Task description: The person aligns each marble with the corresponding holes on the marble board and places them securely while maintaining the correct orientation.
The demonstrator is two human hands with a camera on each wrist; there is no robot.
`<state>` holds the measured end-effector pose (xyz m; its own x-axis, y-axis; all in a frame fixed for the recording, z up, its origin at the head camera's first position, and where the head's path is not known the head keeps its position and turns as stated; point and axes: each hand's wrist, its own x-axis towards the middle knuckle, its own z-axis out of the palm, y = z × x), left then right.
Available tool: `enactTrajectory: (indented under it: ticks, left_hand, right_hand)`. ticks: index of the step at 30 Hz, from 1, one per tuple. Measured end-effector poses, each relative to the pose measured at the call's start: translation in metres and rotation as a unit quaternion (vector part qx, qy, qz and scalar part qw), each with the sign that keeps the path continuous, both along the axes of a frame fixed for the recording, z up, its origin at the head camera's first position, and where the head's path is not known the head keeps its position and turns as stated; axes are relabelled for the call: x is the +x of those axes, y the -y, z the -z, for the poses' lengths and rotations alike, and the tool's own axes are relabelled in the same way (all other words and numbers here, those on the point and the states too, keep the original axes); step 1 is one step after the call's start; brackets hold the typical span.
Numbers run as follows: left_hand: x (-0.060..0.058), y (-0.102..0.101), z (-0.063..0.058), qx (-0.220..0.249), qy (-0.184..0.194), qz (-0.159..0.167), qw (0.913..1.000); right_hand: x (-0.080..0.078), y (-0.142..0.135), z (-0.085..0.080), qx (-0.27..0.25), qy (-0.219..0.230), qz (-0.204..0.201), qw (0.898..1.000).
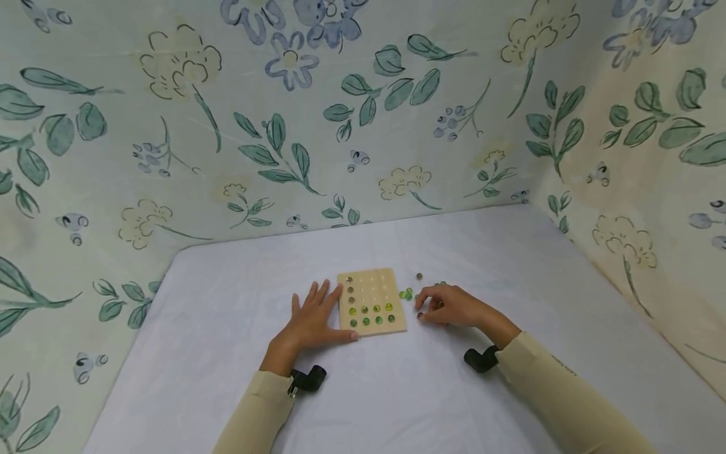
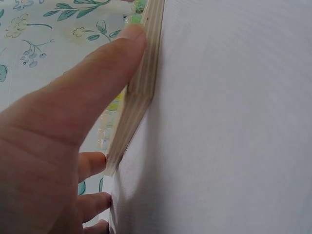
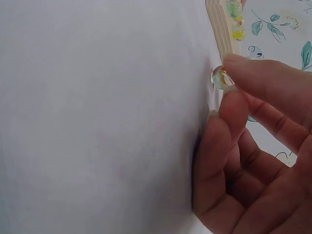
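Observation:
My right hand (image 1: pixel 454 306) pinches a clear marble (image 3: pixel 219 80) with an orange-red swirl between thumb and fingertips, just right of a square wooden board (image 1: pixel 377 332). In the head view, that marble looks dark. My left hand (image 1: pixel 311 323) lies with fingers spread along the board's left side, its thumb touching the near edge. Green marbles (image 1: pixel 379 320) fill the board's nearest row, with yellow-green marbles (image 1: pixel 377 309) in the row behind. Several darker marbles (image 1: pixel 350 290) sit up the left column; pale hollows show in the rest of the board.
Several loose green marbles (image 1: pixel 408 295) lie between the board and my right hand, and more green ones (image 1: pixel 443 284) show behind that hand. One dark marble (image 1: pixel 419 276) lies farther back. A white cloth (image 1: pixel 227 290) covers the table, with floral fabric (image 1: pixel 351 145) behind it.

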<state>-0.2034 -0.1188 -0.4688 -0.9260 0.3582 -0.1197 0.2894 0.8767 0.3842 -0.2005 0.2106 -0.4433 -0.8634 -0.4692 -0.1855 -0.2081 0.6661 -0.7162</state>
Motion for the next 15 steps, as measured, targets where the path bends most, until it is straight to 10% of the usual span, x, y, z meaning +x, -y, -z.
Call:
enactTrajectory:
  ticks: [15]
  left_hand:
    - [0.0021, -0.0012, -0.0015, 0.004, -0.009, 0.001, 0.9999]
  right_hand:
    - [0.0016, 0.0015, 0.0016, 0.013, -0.010, 0.011, 1.000]
